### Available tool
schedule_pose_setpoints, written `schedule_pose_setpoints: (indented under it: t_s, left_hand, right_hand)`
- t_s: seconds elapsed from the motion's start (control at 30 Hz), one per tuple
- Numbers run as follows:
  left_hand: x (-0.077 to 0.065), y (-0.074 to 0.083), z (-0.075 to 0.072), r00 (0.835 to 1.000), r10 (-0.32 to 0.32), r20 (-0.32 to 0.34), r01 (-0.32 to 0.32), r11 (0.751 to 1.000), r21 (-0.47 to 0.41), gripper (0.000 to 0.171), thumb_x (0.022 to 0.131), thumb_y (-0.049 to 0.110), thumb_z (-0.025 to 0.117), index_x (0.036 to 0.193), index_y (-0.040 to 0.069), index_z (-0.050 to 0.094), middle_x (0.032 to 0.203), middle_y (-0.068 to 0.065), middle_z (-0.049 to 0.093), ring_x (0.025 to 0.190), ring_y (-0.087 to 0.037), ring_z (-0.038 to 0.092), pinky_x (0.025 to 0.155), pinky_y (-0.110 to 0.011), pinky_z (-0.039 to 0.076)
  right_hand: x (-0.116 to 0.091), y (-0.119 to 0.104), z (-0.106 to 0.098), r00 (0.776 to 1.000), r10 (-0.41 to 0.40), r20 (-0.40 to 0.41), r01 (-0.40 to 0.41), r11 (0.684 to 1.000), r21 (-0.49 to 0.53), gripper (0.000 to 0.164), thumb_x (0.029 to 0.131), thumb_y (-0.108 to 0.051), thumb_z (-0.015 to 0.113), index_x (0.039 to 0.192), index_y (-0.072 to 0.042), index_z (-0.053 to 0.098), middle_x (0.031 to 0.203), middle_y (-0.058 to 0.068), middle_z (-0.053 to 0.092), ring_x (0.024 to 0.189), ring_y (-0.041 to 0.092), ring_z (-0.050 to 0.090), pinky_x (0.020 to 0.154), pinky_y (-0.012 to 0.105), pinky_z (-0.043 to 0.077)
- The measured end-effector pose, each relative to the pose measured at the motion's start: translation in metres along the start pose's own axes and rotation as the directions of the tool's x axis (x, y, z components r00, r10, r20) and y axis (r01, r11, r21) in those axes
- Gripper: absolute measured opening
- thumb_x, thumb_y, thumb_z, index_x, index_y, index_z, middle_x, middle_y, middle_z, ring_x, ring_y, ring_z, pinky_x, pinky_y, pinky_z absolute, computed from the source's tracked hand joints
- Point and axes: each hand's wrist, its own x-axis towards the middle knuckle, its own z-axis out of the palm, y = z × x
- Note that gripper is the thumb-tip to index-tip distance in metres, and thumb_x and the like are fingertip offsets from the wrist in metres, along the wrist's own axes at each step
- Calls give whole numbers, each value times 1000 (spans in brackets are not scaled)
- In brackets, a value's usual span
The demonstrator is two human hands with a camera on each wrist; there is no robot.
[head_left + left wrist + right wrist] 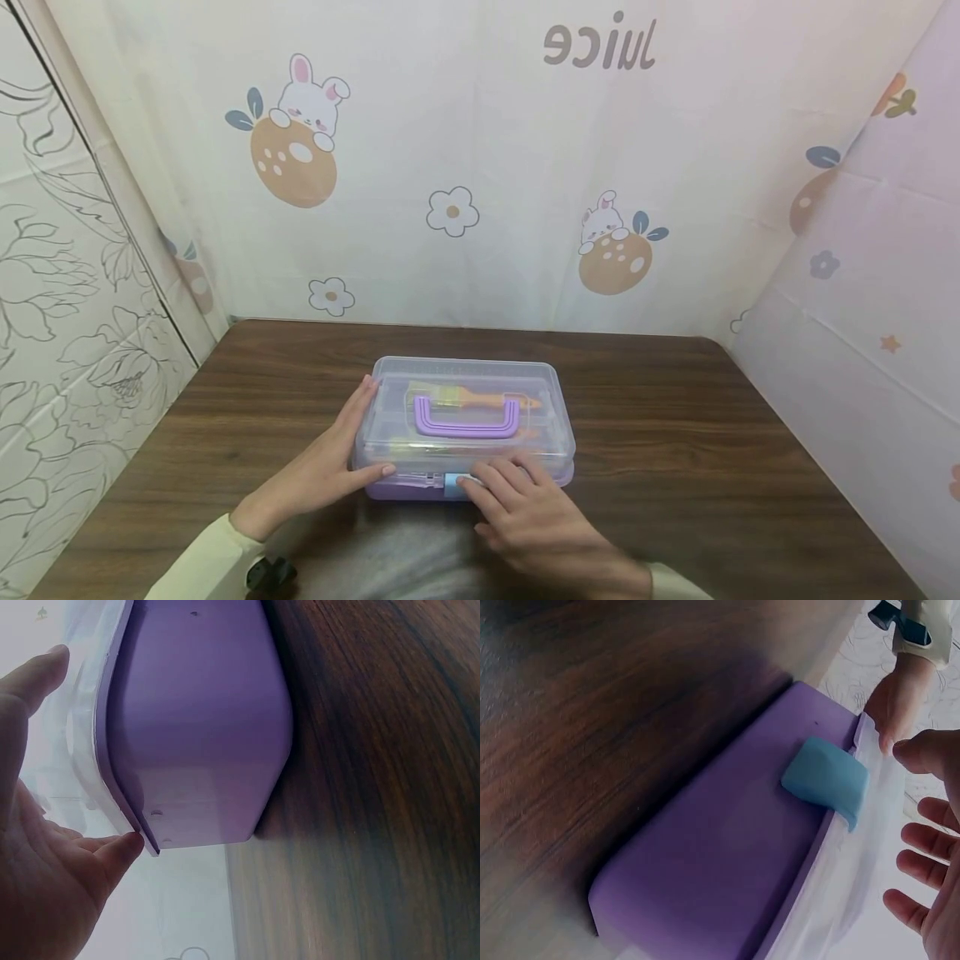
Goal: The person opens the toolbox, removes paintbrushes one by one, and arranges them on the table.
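A storage box with a clear lid (390,417), a purple base (202,712) and a purple handle (465,430) stands on the table. Through the lid a paintbrush (480,398) with a wooden handle shows, with more brushes below it. My left hand (322,471) rests along the box's left side, fingers straight, thumb at the front corner; a fingertip touches the lid's rim in the left wrist view. At the front, my right hand (528,512) is over the lid's edge beside the blue latch (825,776), its fingers spread and loosely bent. The latch lies against the purple front.
The dark wooden table (675,433) extends on both sides of the box. Behind it hangs a light curtain (465,275) printed with rabbits and flowers. A flower-patterned panel (75,333) stands at the left, and another curtain at the right.
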Motion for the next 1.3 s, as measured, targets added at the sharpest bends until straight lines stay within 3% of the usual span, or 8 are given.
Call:
schedule_pose_setpoints:
  t_s: [0.3,0.43,0.57,0.73,0.97,1.13,1.3]
  left_hand:
    - [0,-1,1,1000,6,-1,-6,1000,4,104,83,49,69,154,16,1,159,-8,-3,141,-35,15,107,-56,25]
    - [1,-1,1,1000,10,-3,-10,1000,3,104,83,48,70,154,15,1,159,-8,-3,141,-35,15,107,-56,26]
    - [1,-1,1,1000,12,-4,-12,1000,-1,105,82,48,70,154,15,1,159,-8,-3,141,-35,15,106,-56,26]
    - [1,-1,2,1000,14,-3,-14,1000,-5,105,82,47,70,154,15,1,159,-9,-3,141,-36,15,106,-56,26]
    - [1,0,1,1000,12,-7,-12,1000,-6,106,82,46,71,154,14,1,159,-9,-3,141,-36,15,107,-56,25]
    - [1,1,1,1000,16,-10,-16,1000,-8,106,82,43,72,154,12,2,159,-11,-2,141,-36,15,107,-55,25]
    - [1,1,2,1000,14,-13,-14,1000,-6,106,82,42,73,154,12,2,159,-10,-2,141,-35,15,107,-55,25]
  right_hand:
    - [3,-6,12,997,-67,-36,62,991,-114,36,93,-24,41,122,-10,57,112,2,56,102,19,51,94,35,41]
    - [4,-9,16,995,-84,-62,76,989,-124,44,99,-14,21,122,-8,58,113,2,57,99,19,52,91,34,43]
    - [3,-10,21,995,-86,-59,75,983,-169,48,101,-8,15,123,-7,58,111,5,57,98,21,53,89,34,44]
    - [3,-11,29,994,-97,-54,80,962,-261,49,101,-7,14,122,-8,57,109,7,57,98,22,53,87,32,44]
    - [7,-12,40,986,-111,-124,64,941,-332,38,93,-14,32,119,-7,60,105,6,58,91,21,54,79,29,45]
    - [11,-11,46,974,-149,-173,72,920,-385,39,98,-11,26,114,-7,62,99,6,58,86,20,54,72,28,46]
    - [12,-9,50,968,-171,-181,90,918,-385,42,100,-10,23,112,-7,63,96,6,59,83,20,55,70,27,46]
